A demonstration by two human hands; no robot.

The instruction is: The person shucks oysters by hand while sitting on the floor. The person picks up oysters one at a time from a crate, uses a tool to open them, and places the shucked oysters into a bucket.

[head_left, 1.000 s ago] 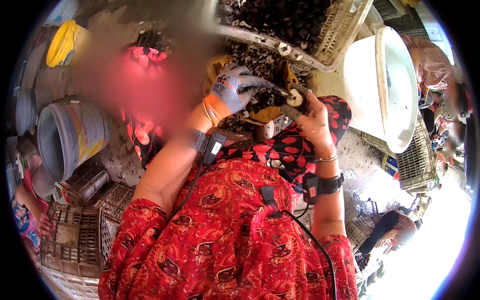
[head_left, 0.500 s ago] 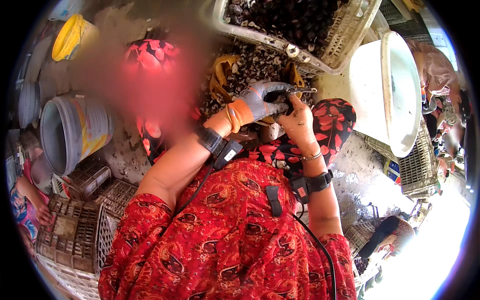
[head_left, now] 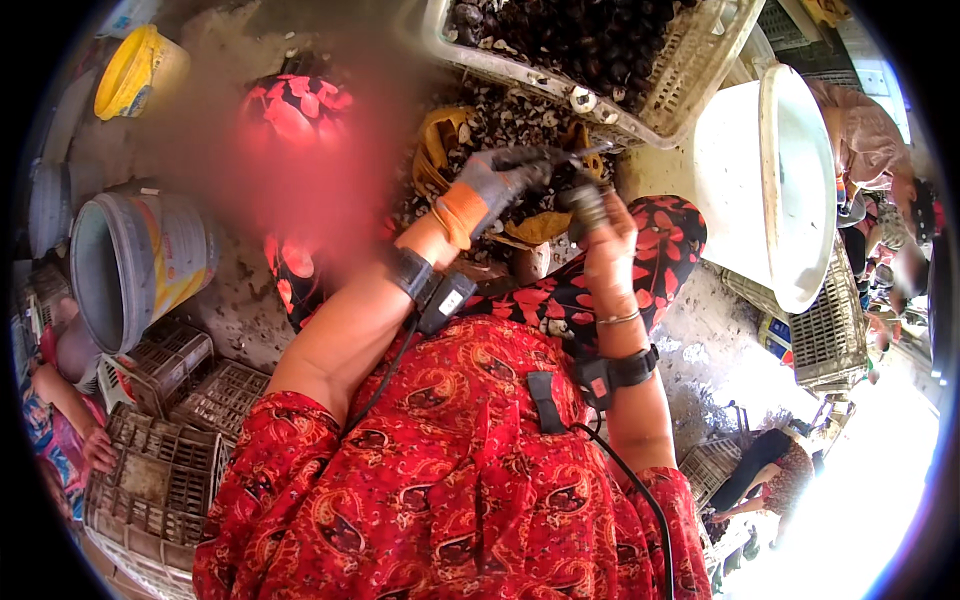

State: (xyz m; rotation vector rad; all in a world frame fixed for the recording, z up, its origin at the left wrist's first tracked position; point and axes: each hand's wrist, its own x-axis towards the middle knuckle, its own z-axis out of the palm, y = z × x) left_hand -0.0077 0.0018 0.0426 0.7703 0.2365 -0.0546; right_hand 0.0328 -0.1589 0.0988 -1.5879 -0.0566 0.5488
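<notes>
Grey-gloved, gripping thin tool (head_left: 592,150) in closed left hand (head_left: 492,182); cannot tell hold of motion-blurred right hand (head_left: 609,238). Probably paring; calls next for steady tool angle.

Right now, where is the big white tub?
In the head view, the big white tub is at upper right, to the right of the right hand and next to the pale perforated crate.

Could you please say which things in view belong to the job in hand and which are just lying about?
In the job, apparently:
left hand holding a slim tool;
right hand, contents too blurred to tell;
crate of dark pieces;
scraps below the hands.

Apparently lying about:
yellow bucket;
grey bucket;
brown crate beside it.
</notes>
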